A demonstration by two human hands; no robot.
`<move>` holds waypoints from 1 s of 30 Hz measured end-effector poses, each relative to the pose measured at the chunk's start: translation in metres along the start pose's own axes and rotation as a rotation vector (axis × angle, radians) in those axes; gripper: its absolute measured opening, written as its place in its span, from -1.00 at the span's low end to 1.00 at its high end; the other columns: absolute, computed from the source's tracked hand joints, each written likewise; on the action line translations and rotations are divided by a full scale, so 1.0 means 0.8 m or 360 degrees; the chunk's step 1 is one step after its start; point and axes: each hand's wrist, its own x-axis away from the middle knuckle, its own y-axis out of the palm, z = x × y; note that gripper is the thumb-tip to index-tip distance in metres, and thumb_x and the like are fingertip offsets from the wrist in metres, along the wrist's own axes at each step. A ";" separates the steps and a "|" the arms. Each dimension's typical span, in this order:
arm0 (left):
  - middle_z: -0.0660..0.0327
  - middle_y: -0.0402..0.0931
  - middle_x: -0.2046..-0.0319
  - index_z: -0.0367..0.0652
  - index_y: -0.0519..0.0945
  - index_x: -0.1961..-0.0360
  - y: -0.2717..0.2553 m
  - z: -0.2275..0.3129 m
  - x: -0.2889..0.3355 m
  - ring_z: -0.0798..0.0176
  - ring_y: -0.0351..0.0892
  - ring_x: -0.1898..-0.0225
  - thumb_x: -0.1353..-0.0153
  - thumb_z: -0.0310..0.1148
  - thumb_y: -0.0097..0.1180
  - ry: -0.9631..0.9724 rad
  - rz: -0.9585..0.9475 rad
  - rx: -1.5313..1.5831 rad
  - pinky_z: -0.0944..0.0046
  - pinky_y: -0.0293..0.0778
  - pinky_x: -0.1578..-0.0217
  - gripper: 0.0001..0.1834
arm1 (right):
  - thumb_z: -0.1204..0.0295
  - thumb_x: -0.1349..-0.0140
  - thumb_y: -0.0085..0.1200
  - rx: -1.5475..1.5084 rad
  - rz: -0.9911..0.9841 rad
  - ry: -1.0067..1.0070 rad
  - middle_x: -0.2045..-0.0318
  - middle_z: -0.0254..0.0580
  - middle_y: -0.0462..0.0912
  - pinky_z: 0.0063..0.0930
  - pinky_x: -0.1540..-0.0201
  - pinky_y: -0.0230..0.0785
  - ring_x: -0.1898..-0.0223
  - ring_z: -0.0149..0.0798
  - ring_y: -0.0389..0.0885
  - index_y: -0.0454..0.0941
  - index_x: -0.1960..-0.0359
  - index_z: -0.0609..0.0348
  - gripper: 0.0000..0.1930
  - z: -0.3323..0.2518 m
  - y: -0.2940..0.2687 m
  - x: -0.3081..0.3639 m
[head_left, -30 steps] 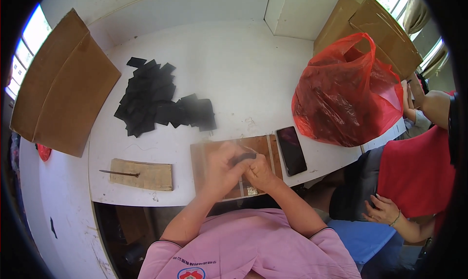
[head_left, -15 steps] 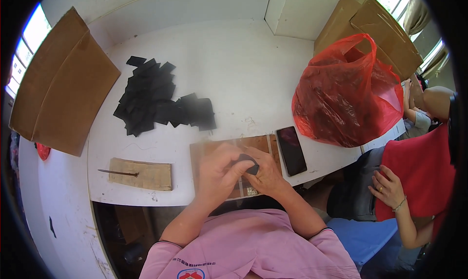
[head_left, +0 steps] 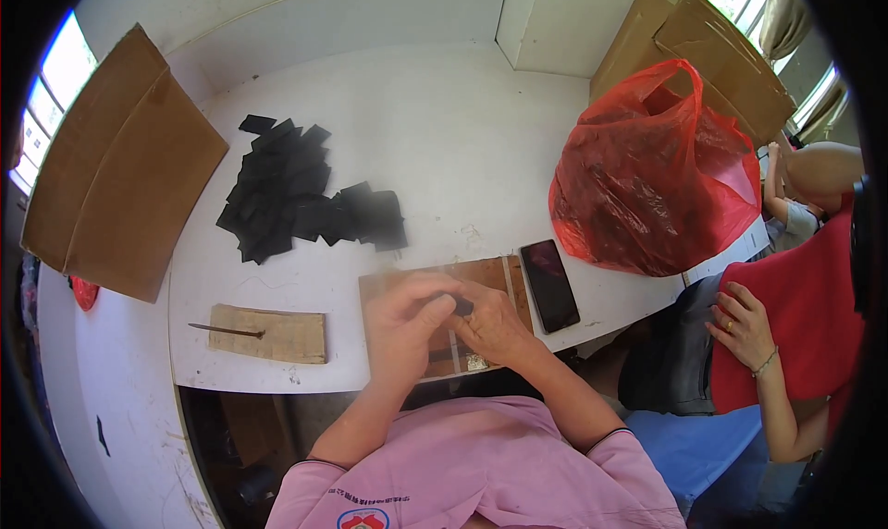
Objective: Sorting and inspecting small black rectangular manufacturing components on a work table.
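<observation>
Both my hands meet over a brown board at the table's near edge. Between them is a small black piece, mostly covered by fingers. My left hand is curled with its thumb pressing on the piece. My right hand closes round the piece from the other side. Beyond my hands, to the left, lies a loose heap of flat black pieces, partly overlapping. Their material is hard to make out.
A dark phone lies right of the board. Farther right stands a full red plastic bag before a cardboard box. At left are a cardboard sheet and a small wooden block with a nail-like spike. A person in red is at right.
My hands have shifted slightly and closed further over the black piece, so less of it shows. The view has moved a little. The heap and the other things stay put.
</observation>
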 end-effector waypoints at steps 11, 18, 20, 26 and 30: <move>0.11 0.46 0.38 -0.26 0.47 0.40 -0.028 0.002 0.011 0.19 0.39 0.27 -0.04 -0.42 0.09 0.0019 0.0145 0.0279 0.21 0.27 0.12 -0.86 | 0.22 -0.03 0.00 0.0217 0.0025 -0.0217 0.66 -0.22 0.39 -0.32 0.53 0.26 0.56 -0.15 0.41 0.35 0.67 0.16 -0.71 0.003 0.006 -0.003; 0.08 0.49 0.37 -0.31 0.52 0.31 -0.031 0.025 -0.010 0.33 0.45 0.34 -0.01 -0.52 0.09 0.0066 -0.0175 -0.0412 0.38 0.36 0.30 -0.82 | 0.23 -0.05 -0.01 0.0254 0.0011 -0.0122 0.68 -0.21 0.37 -0.31 0.55 0.25 0.56 -0.14 0.40 0.35 0.66 0.15 -0.72 -0.008 -0.003 -0.005; 0.08 0.50 0.38 -0.31 0.53 0.37 -0.033 0.027 -0.010 0.33 0.45 0.35 0.00 -0.54 0.09 0.0013 -0.0200 -0.0387 0.39 0.37 0.32 -0.87 | 0.25 -0.03 0.02 0.0305 0.0028 -0.0137 0.68 -0.21 0.37 -0.31 0.56 0.25 0.56 -0.15 0.40 0.35 0.65 0.14 -0.74 -0.010 -0.008 -0.005; 0.09 0.50 0.42 -0.30 0.53 0.41 -0.030 0.012 -0.006 0.35 0.45 0.40 0.00 -0.52 0.11 0.0124 -0.0133 -0.0329 0.42 0.37 0.35 -0.90 | 0.35 0.07 0.10 0.0253 0.0095 -0.0218 0.68 -0.24 0.36 -0.32 0.56 0.25 0.58 -0.16 0.39 0.35 0.67 0.12 -0.80 -0.002 0.002 -0.001; 0.13 0.50 0.41 -0.31 0.52 0.41 -0.058 -0.025 -0.029 0.41 0.45 0.42 -0.09 -0.52 -0.03 -0.0128 0.0266 -0.0441 0.46 0.37 0.36 -0.90 | 0.37 0.00 0.03 0.0251 0.0055 -0.0436 0.70 -0.16 0.36 -0.38 0.59 0.23 0.61 -0.15 0.39 0.34 0.70 0.20 -0.77 -0.025 -0.042 -0.035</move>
